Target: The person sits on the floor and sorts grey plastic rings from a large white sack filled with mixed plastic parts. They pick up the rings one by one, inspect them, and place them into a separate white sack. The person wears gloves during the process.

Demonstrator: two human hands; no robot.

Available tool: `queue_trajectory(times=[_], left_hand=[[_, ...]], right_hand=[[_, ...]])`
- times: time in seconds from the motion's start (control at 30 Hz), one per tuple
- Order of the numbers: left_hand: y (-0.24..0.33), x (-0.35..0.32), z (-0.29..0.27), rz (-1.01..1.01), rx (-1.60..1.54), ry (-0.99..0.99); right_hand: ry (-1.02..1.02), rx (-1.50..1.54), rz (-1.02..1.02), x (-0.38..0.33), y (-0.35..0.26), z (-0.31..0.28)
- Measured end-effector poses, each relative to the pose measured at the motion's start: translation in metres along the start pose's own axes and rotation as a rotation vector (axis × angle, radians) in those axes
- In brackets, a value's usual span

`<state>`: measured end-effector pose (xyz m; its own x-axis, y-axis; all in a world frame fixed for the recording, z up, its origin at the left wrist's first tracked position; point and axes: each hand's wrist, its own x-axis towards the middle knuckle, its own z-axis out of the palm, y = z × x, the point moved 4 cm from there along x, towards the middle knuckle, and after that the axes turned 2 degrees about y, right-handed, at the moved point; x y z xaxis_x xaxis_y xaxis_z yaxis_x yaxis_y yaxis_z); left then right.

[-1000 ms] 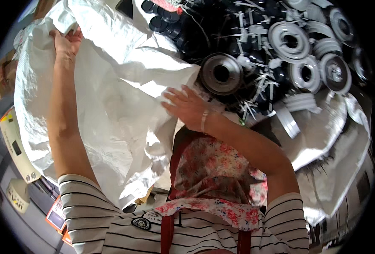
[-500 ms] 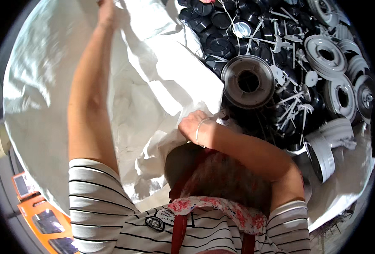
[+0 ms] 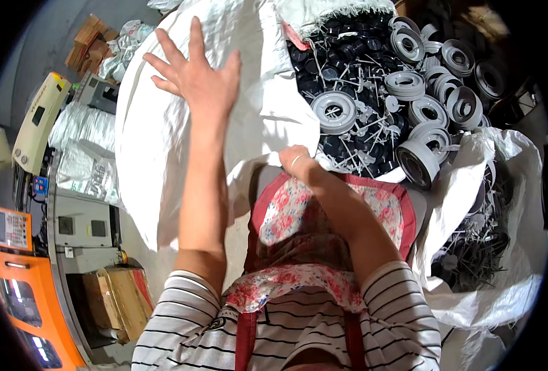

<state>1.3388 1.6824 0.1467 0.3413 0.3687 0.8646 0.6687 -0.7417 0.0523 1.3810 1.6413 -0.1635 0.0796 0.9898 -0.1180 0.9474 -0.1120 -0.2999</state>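
White sack: a wide, rumpled sheet of material (image 3: pixel 156 148), spread out ahead of the person and to their left, below the left hand (image 3: pixel 206 80) and reaching the right hand (image 3: pixel 291 154) at its near right edge.
Sack's long axis: ran roughly away from the person, from a drooping near left part up to the top of the view.
Sack's pointing: one blunt corner jutted right, toward the heap of black caps (image 3: pixel 348 86); I could not tell where the mouth faced.
Second sack: a pale one (image 3: pixel 441 210) stood at the person's right, with thin dark pieces inside.
Left hand: wide open and gripping nothing, back upward, fingers fanned away and leftward, over the middle of the white; contact with it could not be told.
White ring: the nearest (image 3: pixel 319 114) lay on the heap, just beyond the jutting corner.
Right hand: fingers curled in at the edge, apparently gripping it, though the fingertips were hidden.
Bracelet: a thin pale band (image 3: pixel 297 161) circled the right wrist.
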Motion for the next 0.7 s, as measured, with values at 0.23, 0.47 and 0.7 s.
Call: queue_trajectory(times=[0.23,0.47,0.7], left_hand=[[-0.168,-0.015,0.015,-0.190,0.570,-0.583],[-0.277,-0.043,0.108,-0.395,0.384,-0.759],[-0.407,-0.148,0.235,-0.709,-0.372,-0.885]], right_hand=[[-0.174,0.110,0.241,-0.020,0.011,0.045],[0.086,0.118,0.202,-0.036,0.069,0.112],[-0.753,-0.141,-0.247,0.004,0.011,-0.006]])
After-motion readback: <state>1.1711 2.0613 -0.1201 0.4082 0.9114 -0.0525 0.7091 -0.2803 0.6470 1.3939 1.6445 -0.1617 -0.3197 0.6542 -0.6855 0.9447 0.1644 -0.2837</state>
